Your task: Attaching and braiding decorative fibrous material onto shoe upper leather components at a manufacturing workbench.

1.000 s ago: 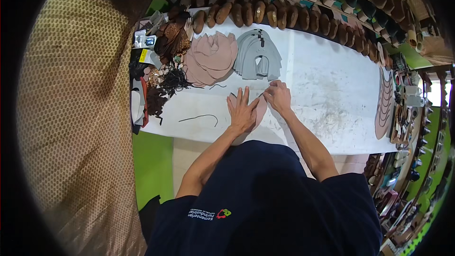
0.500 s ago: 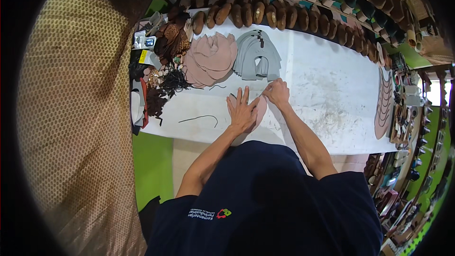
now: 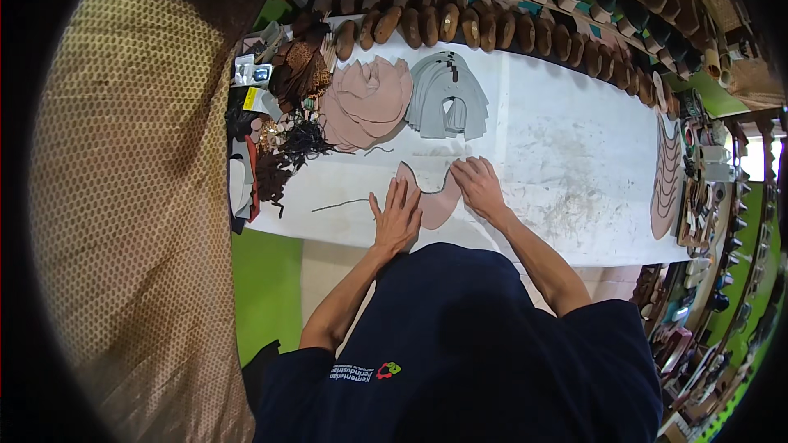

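A pink U-shaped shoe-upper piece lies on the white table in front of me, a thin dark strip along its inner curve. My left hand rests flat over its left arm, fingers stretched and slightly apart. At the tip of the right arm, my right hand has its fingers pressed together on the piece's edge; the fingertips partly hide that end. A loose dark cord runs across the table toward my left hand. Beyond the piece sit a pile of similar pink pieces and a fanned stack of grey U-shaped pieces.
Wooden shoe lasts line the table's far edge, below a shelf of shoes. On the left are black cords, brown scraps and small packages. Wavy-lined pink pieces lie at the right end of the white table. A patterned curtain hangs at left.
My left hand has moved left and down onto the left arm, uncovering the piece's inner curve. My right hand has shifted slightly down. The loose cord's curled end no longer shows.
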Motion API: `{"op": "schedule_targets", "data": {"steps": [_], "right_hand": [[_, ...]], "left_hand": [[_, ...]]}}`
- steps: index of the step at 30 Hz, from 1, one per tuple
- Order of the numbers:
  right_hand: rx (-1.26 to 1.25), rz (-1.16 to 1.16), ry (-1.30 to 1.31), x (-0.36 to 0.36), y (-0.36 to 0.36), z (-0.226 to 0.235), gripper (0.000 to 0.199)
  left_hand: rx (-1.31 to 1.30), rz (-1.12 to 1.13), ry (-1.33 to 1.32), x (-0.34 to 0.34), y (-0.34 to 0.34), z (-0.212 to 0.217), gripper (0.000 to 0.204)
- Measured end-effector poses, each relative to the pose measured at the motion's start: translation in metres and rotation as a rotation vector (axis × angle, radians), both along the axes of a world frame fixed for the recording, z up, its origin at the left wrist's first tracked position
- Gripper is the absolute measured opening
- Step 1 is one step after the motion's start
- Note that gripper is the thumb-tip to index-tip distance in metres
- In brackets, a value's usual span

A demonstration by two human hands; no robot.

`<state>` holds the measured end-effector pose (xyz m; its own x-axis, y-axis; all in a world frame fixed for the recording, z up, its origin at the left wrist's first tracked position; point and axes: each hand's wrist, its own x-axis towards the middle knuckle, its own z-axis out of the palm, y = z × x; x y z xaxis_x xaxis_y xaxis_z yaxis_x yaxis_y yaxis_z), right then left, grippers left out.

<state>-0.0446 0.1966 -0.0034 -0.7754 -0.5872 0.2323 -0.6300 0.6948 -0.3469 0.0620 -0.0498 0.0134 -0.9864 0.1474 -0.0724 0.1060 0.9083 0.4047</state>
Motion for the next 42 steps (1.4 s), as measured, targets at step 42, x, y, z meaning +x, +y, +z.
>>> {"op": "schedule_targets", "data": {"steps": [42], "right_hand": [[-0.115,-0.358,-0.307,0.041,-0.097,0.015,0.022]], "left_hand": [[-0.049,0.076,-0.062,-0.026,-0.021,-0.003,0.057]]}}
